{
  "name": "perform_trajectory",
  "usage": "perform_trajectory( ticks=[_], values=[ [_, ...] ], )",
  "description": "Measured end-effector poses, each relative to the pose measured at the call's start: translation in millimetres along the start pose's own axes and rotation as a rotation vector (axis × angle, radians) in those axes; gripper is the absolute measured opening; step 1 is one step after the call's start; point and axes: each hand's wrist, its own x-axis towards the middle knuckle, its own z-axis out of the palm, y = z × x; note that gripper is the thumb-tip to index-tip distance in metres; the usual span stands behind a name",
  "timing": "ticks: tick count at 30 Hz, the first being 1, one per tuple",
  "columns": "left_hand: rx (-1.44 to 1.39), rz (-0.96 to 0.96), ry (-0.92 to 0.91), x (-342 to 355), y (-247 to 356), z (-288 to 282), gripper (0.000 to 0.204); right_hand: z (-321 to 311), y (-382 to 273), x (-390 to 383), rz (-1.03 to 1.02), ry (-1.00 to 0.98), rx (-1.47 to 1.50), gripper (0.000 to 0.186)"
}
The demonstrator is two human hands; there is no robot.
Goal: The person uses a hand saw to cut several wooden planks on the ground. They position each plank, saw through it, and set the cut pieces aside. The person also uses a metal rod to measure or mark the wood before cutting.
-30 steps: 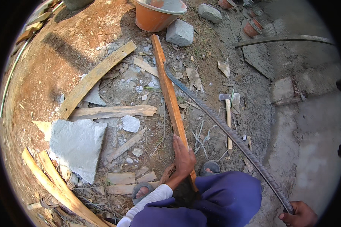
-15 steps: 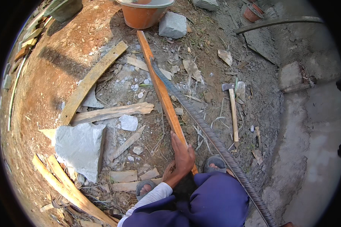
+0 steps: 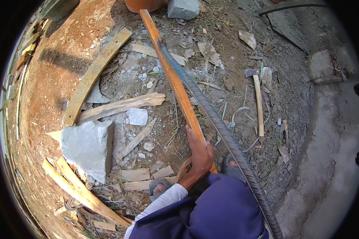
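My left hand (image 3: 201, 157) is closed round the near part of a long squared orange-brown wooden batten (image 3: 178, 89), which slants away from me over the ground. A ribbed steel pry bar (image 3: 223, 123) runs from the lower right to the batten. Its flattened, split-looking tip (image 3: 160, 43) lies against the batten's side near the far end. The near end of the pry bar leaves the picture at the bottom. My right hand is out of view. Sandaled feet show on either side of the batten's near end, which my dark blue clothing partly hides.
At the right lies a wooden-handled tool with a dark steel head (image 3: 258, 101). A large grey stone block (image 3: 87, 145), a weathered plank (image 3: 95, 79) and split wood (image 3: 83, 195) are at the left. An orange bucket (image 3: 143, 4) and another stone (image 3: 183, 8) stand at the far end.
My view has shifted, so the ground and tools sit higher in the picture. The sliver of my right hand at the lower right is gone. My left hand stays on the batten.
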Motion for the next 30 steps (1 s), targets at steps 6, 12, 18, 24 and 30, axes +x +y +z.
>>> perform_trajectory(
  ticks=[6,12,18,24,30],
  values=[
    [-0.006,-0.038,-0.015,4,6,-2,0.089,-9,6,-2,-0.021,-0.015,-0.042,0.026],
    [0.012,-0.006,0.010,1,-2,2,0.089,-2,8,22,-0.070,-0.061,-0.079,0.034],
    [0.055,0.032,0.009,5,2,2,0.091,-7,17,27,-0.094,-0.048,-0.102,0.034],
    [0.064,0.011,0.003,1,-3,4,0.091,7,30,50,-0.071,-0.142,0.017,0.032],
    [0.067,-0.119,-0.078,9,8,1,0.092,19,42,67,-0.159,-0.107,0.049,0.034]
  ],
)
